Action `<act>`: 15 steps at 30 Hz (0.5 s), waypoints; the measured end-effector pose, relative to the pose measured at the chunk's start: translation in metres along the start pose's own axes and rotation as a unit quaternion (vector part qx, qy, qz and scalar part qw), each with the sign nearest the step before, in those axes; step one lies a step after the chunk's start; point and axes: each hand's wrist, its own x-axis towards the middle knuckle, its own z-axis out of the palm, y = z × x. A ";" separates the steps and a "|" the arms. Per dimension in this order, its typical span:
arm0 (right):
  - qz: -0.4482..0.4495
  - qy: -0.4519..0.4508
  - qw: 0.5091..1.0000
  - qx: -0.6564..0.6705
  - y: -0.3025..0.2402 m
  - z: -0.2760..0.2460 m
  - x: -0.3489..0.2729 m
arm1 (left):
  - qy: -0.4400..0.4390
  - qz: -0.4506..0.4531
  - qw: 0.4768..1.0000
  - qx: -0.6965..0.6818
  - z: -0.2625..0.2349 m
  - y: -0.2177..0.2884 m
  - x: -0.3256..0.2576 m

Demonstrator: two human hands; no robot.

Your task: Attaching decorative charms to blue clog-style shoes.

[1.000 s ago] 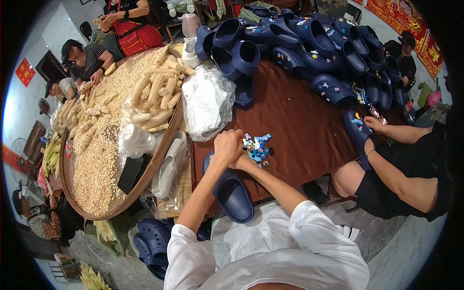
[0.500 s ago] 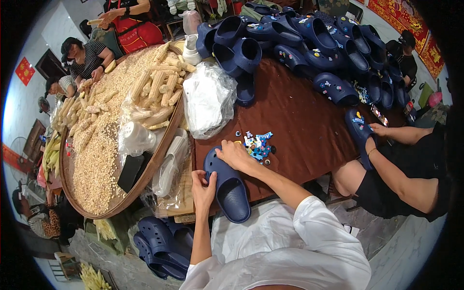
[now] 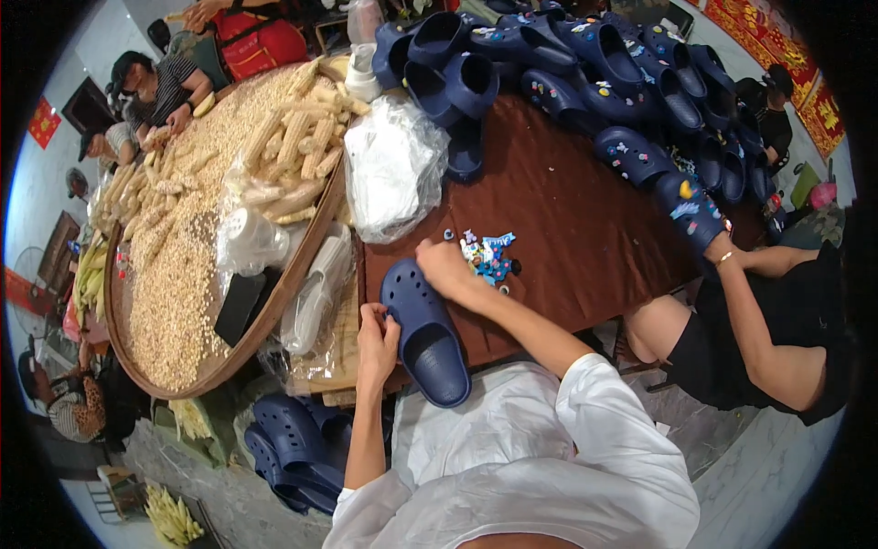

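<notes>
A plain navy clog [image 3: 422, 311] with round holes in its upper rests at the near table edge, toe pointing away, heel over my lap. My left hand [image 3: 376, 340] pinches its left side, thumb against the rim. Just right of the toe is my right hand [image 3: 446, 272], its fingers curled inward and mostly hidden; what they hold, if anything, I cannot make out. Beside that hand lies a small pile of colourful shoe charms [image 3: 490, 259], blue, white and black, on the brown cloth [image 3: 567, 229].
Many decorated navy clogs [image 3: 631, 156] are heaped at the far right. To the left, a round woven tray [image 3: 183, 393] holds corn kernels and cobs, beside a white plastic bag [image 3: 393, 174]. More clogs [image 3: 297, 439] lie low left. At right, a co-worker's hand [image 3: 722, 249] holds a decorated clog.
My right hand has come off the clog's toe and shifted toward the charms. My left hand still grips the side. The co-worker's clog has turned, showing its decorated top.
</notes>
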 end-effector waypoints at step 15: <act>0.045 0.133 0.982 0.126 0.003 -0.080 -0.066 | -0.014 0.120 0.993 -0.012 0.002 0.004 0.010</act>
